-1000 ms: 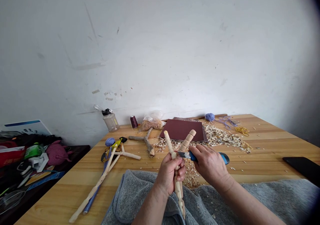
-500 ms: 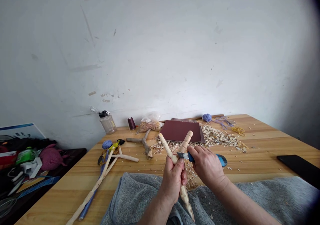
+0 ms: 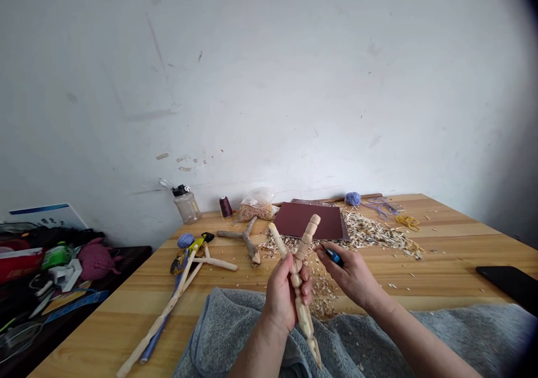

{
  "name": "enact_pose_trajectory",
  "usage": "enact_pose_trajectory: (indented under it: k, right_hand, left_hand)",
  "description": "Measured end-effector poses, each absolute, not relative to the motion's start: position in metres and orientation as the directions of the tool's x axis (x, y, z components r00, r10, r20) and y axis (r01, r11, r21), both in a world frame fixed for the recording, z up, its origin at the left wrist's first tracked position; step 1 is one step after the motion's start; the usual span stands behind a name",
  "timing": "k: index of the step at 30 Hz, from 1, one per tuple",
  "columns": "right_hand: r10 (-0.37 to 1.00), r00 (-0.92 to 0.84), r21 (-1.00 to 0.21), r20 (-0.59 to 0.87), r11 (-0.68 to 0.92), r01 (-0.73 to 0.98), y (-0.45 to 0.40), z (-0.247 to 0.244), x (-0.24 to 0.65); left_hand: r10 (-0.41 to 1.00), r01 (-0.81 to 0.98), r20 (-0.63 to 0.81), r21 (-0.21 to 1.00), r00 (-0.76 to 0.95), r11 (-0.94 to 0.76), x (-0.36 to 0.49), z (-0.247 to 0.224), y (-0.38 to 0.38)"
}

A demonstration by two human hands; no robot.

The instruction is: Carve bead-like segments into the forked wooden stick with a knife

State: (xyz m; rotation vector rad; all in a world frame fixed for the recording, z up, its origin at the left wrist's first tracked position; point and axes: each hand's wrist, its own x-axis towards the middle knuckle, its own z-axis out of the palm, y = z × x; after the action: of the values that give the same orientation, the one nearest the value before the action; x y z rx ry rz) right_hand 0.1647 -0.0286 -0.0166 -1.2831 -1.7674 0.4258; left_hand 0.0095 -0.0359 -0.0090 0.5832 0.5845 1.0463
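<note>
Far left, on a dark surface beside the table [image 3: 454, 254]: jumbled items, including a knitted purple-pink object [image 3: 97, 258]. On the table's left side, a long carved stick [image 3: 159, 316] lies near a small blue yarn ball [image 3: 185, 240], with a clear plastic bottle [image 3: 186, 207] by the wall. Next come a forked branch [image 3: 246, 242], a dark thread spool [image 3: 226, 206] and a plastic bag [image 3: 257, 205] of shavings.

Left hand [image 3: 286, 294] clenched around the forked carved wooden stick [image 3: 303, 316], held up above a grey towel [image 3: 235, 316], fork pointing away. Right hand [image 3: 353, 277] just beside the fork, pinching a blue-handled knife [image 3: 333, 256], blade hard to see, not clearly touching the wood.

Behind: a sandpaper sheet [image 3: 309, 222], wood shavings [image 3: 370, 235], a blue yarn ball [image 3: 352, 199], rubber bands [image 3: 407, 221]. Far right, a black phone [image 3: 508, 280].
</note>
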Motion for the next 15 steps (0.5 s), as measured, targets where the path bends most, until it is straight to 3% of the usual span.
enact_pose_trajectory:
  k: [4,8,15]
  right_hand:
    - [0.814,-0.207,-0.438,0.543,0.485,0.757,-0.029,-0.020,0.166]
    - [0.780,-0.282,-0.188,0.559,0.450,0.873,-0.034,-0.018,0.165]
    - [0.752,-0.320,-0.052,0.576,0.425,0.904,-0.041,-0.008,0.166]
  left_hand:
    - [0.951,-0.638,-0.138,0.713,0.277,0.289,0.006,-0.008,-0.034]
    - [0.960,-0.624,-0.134,0.737,0.244,0.262,0.006,-0.007,-0.036]
    - [0.961,-0.575,-0.119,0.780,0.249,0.246,0.008,-0.011,-0.038]
